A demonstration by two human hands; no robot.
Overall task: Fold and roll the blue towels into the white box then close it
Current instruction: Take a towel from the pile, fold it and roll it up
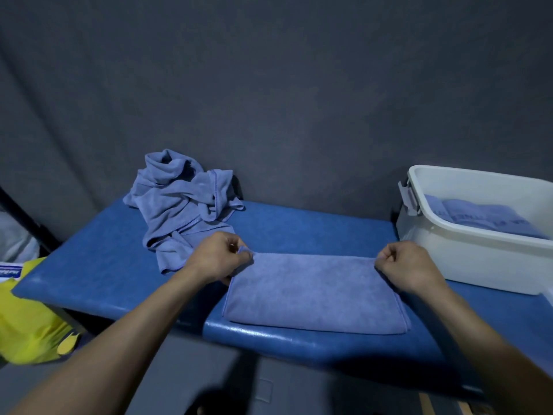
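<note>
Both hands are pinching the far corners of the folded blue towel (314, 290) on the bench (98, 265), left hand (220, 259) and right hand (408, 265) curled tight, probably squaring it up before rolling it for the white box (466, 259) nearby.

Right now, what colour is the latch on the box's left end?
Pale grey, slightly darker than the white box; the latch shows in the head view.

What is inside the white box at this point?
The white box holds blue towels, apparently rolled or folded, lying along its bottom. The near wall hides their lower parts, and the box's right end is out of frame, so the count is unclear. No lid is on it.
</note>
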